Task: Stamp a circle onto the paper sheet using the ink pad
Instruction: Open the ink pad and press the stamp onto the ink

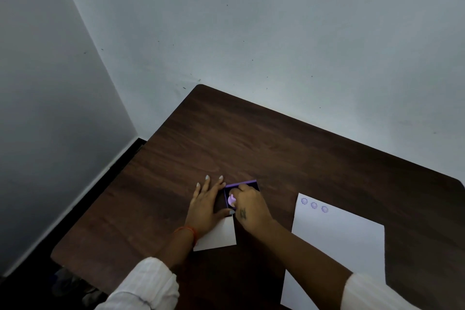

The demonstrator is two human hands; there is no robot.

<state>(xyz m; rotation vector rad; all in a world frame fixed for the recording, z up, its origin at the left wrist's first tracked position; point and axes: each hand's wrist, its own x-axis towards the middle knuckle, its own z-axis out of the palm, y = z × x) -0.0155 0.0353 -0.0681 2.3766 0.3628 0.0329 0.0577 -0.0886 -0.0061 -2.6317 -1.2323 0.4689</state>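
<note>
A purple ink pad lies open on the dark wooden table. My right hand grips a light purple stamp and holds it down on the pad. My left hand rests flat beside the pad's left side, fingers spread, thumb at the pad's near edge. To the right lies a white paper sheet with three purple round stamp marks in a row at its top left corner.
A smaller white card lies under my left wrist, just below the pad. Two grey walls meet in a corner beyond the table's far left edge. The table's left edge drops to a dark floor.
</note>
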